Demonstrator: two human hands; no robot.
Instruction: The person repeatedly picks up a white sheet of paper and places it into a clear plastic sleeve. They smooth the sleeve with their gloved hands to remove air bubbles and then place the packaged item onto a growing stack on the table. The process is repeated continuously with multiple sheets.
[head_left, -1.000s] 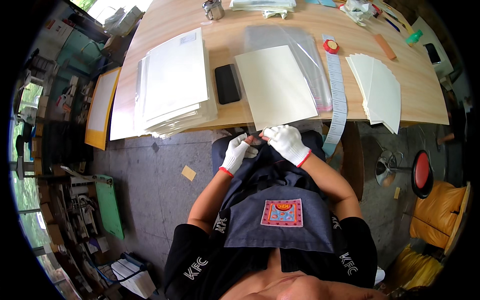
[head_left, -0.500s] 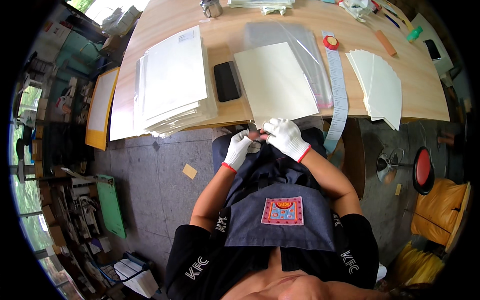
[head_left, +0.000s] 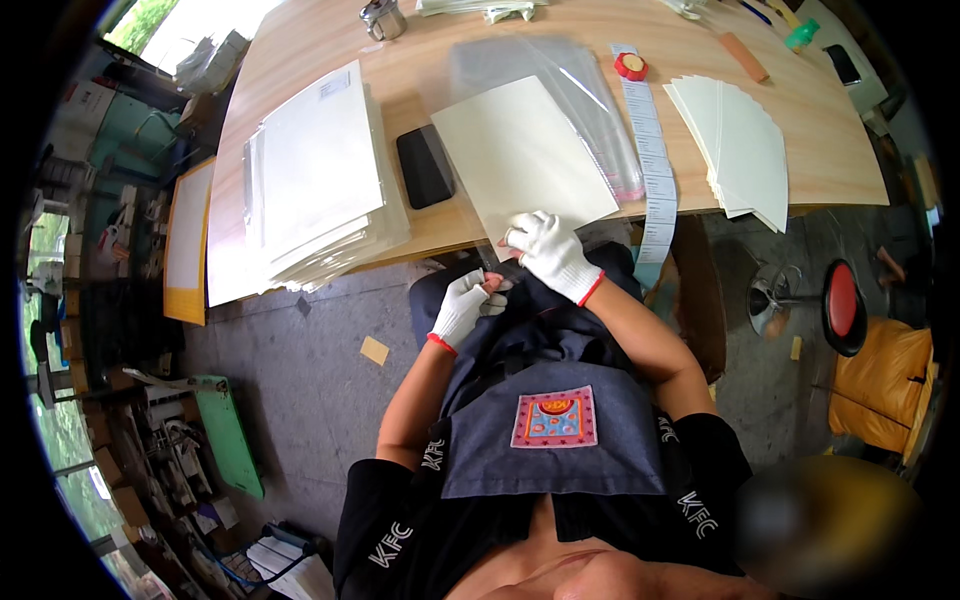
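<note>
A large white sheet lies at the table's near edge, with what looks like a clear plastic sleeve around it that sticks out past its left side. My right hand, in a white glove with bare fingertips, is closed on the sleeve at the sheet's near edge. Lower and to the left, my left hand, gloved alike, is pinched closed, apparently on the sleeve's loose clear edge between the hands. What sits at its fingertips is too small to make out fully. Beneath the sheet is a pile of clear plastic sleeves.
Left of the sheet are a black phone and a stack of sleeved white sheets. To the right lie a label strip, a red round object and fanned white sheets. A red-seated stool stands at the right.
My hands have moved apart: the left lower, toward my lap, the right up against the sheet's near edge. The whole view has shifted slightly. A blurred yellow-dark shape now shows at lower right.
</note>
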